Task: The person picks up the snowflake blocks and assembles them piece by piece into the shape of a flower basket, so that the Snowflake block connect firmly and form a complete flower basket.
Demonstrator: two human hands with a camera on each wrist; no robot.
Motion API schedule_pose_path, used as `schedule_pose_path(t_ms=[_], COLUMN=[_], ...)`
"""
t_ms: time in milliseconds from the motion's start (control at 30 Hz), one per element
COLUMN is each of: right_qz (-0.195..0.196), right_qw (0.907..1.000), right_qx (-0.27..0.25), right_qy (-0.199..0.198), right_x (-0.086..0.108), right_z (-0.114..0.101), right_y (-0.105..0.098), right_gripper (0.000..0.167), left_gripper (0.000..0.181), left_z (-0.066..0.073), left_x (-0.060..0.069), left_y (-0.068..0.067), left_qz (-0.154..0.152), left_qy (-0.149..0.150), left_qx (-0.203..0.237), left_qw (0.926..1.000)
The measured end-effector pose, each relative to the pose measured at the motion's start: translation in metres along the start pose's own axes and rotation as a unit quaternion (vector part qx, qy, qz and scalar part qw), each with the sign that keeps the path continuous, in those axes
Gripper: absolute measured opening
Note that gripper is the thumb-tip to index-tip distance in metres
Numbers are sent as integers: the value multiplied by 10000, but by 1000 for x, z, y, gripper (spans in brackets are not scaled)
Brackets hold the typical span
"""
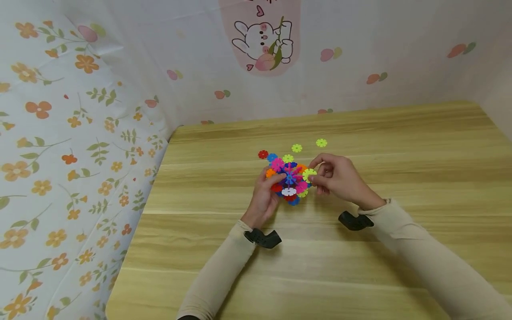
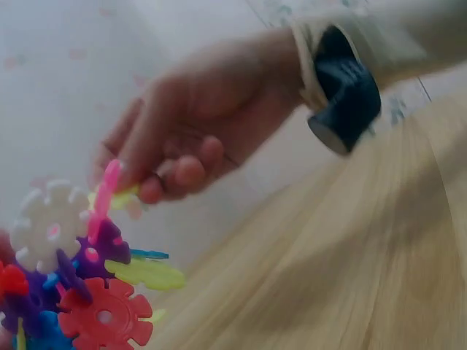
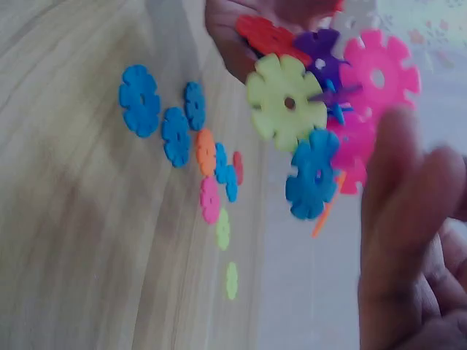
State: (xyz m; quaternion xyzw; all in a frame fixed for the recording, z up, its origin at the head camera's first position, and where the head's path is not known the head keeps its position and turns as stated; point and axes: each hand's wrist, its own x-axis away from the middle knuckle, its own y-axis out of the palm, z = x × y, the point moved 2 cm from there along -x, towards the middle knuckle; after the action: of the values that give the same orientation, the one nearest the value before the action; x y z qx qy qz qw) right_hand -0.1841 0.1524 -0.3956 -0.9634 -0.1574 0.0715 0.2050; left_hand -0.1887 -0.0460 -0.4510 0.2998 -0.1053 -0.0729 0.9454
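Note:
A ball-like cluster of interlocking snowflake discs [image 1: 290, 178], in purple, pink, red, white, blue and yellow-green, is held above the table by my left hand [image 1: 263, 199], its thumb laid over the near-left side. At the cluster's right side, my right hand [image 1: 339, 178] pinches a yellow-green disc [image 1: 310, 174] between thumb and index finger. In the left wrist view that disc [image 2: 122, 197] shows between the fingertips, beside an upright pink disc [image 2: 106, 193]. The right wrist view shows the cluster's yellow-green disc [image 3: 271, 109] and blue disc [image 3: 312, 175], with my right fingers in the foreground.
Loose discs lie on the wooden table [image 1: 208, 178] behind the cluster, among them two yellow-green discs [image 1: 321, 142] and a red disc [image 1: 262, 154]. The right wrist view also shows several blue discs [image 3: 139, 100], an orange disc [image 3: 206, 152] and a pink disc [image 3: 209, 199]. A patterned curtain [image 1: 192, 58] borders the table.

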Motion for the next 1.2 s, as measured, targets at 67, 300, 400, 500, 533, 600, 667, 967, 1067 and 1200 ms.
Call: schedule_pose_path(t_ms=[67, 300, 400, 500, 533, 600, 667, 967, 1067, 1200], right_qz=[150, 517, 621, 725, 753, 734, 587, -321, -740, -973], right_qw=[9999, 9978, 9975, 9973, 9971, 9973, 9978, 9958, 9840, 9510], right_qx=[10, 383, 318, 141, 96, -35, -265, -181, 1612, 2867], right_qy=[5, -136, -84, -2, 14, 41, 126, 841, 142, -627], right_x=[1, 1, -1, -3, -3, -5, -7, -9, -12, -15], right_z=[1, 3, 4, 5, 5, 5, 7, 26, 26, 22], right_y=[1, 10, 11, 12, 12, 13, 13, 26, 41, 58], right_gripper=[14, 4, 4, 4, 5, 5, 6, 22, 20, 27], left_gripper=[26, 35, 37, 38, 37, 36, 33, 20, 21, 29], left_z=[0, -2, -3, -4, -5, -5, -4, 25, 31, 33], left_x=[1, -1, -1, -2, -2, -2, -2, -8, -10, -10], left_y=[1, 3, 6, 9, 9, 9, 7, -8, -12, -13], left_qz=[-15, 174, 207, 201, 186, 159, 115, 475, 477, 349], left_qy=[208, 840, 938, 967, 944, 870, 772, 660, 570, 348], left_qx=[-251, -1694, -1851, -1905, -1914, -1913, -1870, -849, -330, -191], left_qw=[9995, 9818, 9780, 9767, 9768, 9775, 9793, 9931, 9967, 9986])
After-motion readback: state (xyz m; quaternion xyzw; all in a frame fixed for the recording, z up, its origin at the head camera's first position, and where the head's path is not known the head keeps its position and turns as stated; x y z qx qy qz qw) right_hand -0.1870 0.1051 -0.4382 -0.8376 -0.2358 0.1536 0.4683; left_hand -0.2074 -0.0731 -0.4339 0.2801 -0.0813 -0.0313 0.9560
